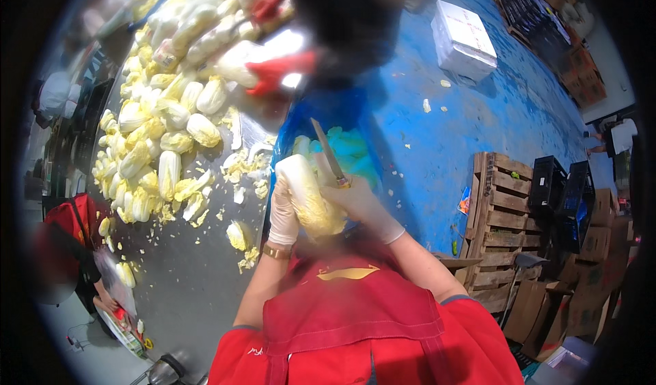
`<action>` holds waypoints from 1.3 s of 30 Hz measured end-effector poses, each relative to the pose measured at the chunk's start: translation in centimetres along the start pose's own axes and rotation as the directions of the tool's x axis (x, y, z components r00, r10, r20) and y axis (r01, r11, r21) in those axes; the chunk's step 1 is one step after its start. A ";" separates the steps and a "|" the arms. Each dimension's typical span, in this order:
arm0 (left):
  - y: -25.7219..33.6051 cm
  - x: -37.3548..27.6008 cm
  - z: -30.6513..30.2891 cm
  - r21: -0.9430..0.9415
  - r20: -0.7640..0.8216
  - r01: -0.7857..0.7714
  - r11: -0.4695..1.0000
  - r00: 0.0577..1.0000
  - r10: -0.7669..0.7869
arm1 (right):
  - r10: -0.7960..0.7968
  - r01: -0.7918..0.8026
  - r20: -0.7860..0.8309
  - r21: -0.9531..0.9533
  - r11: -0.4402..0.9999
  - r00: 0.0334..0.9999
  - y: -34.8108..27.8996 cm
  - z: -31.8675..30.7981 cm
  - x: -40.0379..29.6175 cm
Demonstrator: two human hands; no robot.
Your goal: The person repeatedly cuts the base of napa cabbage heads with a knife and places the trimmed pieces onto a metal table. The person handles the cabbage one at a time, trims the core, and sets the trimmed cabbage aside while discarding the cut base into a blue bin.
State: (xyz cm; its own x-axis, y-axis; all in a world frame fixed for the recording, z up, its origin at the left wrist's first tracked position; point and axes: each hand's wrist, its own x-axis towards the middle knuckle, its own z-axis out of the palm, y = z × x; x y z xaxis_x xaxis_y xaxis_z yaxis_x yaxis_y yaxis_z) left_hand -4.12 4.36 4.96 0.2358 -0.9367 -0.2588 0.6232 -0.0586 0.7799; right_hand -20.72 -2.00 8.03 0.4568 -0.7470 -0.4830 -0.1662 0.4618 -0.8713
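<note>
My gloved left hand holds a napa cabbage from its left side, white base up and yellow leaf end towards my apron. A knife is gripped in my gloved right hand, its blade pointing up and away from me. That hand is close against the cabbage's right side; whether it touches cannot be told. Beneath both hands is a blue-lined bin with pale leaf trimmings inside. Left of it, a metal table bears a large heap of napa cabbages.
Across from me a blurred person in red gloves handles cabbages. Another person works at the table's left edge. On the blue floor stand a white foam box, a wooden pallet, black crates and cardboard boxes.
</note>
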 end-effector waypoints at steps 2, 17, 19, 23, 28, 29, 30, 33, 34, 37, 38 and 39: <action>-0.5 0.7 -1.3 -0.206 0.032 0.032 0.978 0.999 -0.026 | -0.021 0.015 -0.068 -0.084 0.996 0.998 0.2 0.5 0.4; -1.6 0.6 -1.9 -0.040 0.069 0.135 0.990 0.989 -0.132 | -0.235 0.166 -0.151 -0.372 0.913 0.960 0.0 0.4 -0.2; -1.5 0.0 -0.6 0.135 0.087 -0.027 0.990 0.996 0.015 | -0.323 0.244 -0.100 -0.460 0.854 0.941 -1.5 1.5 -0.5; -2.3 -0.1 -0.5 0.265 0.070 -0.129 0.956 0.991 0.115 | -0.306 0.245 -0.059 -0.466 0.850 0.950 -0.8 1.5 0.0; -1.6 -0.3 -0.1 0.408 0.070 -0.168 0.897 0.986 0.152 | -0.251 0.221 0.006 -0.495 0.841 0.968 -1.8 1.6 -0.1; -1.6 -0.1 -0.3 0.417 0.079 -0.169 0.893 0.986 0.150 | -0.222 0.205 0.026 -0.498 0.843 0.975 -2.0 1.5 -0.1; -1.6 -0.1 -0.6 0.425 0.085 -0.168 0.889 0.986 0.146 | -0.218 0.189 -0.001 -0.491 0.850 0.976 -1.8 1.6 0.0; -2.2 0.8 -1.8 0.400 0.136 -0.196 0.895 0.979 0.154 | -0.215 0.170 -0.064 -0.414 0.894 0.974 -0.4 1.6 0.6; -1.6 0.8 -1.6 0.446 0.130 -0.214 0.869 0.976 0.174 | -0.185 0.137 -0.079 -0.412 0.901 0.980 -0.6 1.6 0.6; -1.6 0.0 -1.0 0.320 -0.022 -0.142 0.937 0.987 0.157 | -0.234 0.137 -0.187 -0.421 0.897 0.954 -0.9 1.8 0.3; -1.7 0.1 -1.1 0.202 -0.160 -0.148 0.968 0.970 0.182 | -0.273 0.151 -0.256 -0.411 0.899 0.927 -0.9 1.9 0.4; -1.7 0.1 -1.3 0.086 -0.299 -0.170 0.982 0.935 0.188 | -0.308 0.167 -0.321 -0.399 0.902 0.896 -0.8 2.2 0.5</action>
State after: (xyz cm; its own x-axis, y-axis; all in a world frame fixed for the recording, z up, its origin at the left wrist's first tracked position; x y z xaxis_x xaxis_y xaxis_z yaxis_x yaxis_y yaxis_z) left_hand -4.18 4.87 2.85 0.5610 -0.7839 -0.2661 0.5077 0.0719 0.8585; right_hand -18.46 -1.69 8.73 0.1803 -0.9647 -0.1921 -0.4216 0.1007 -0.9012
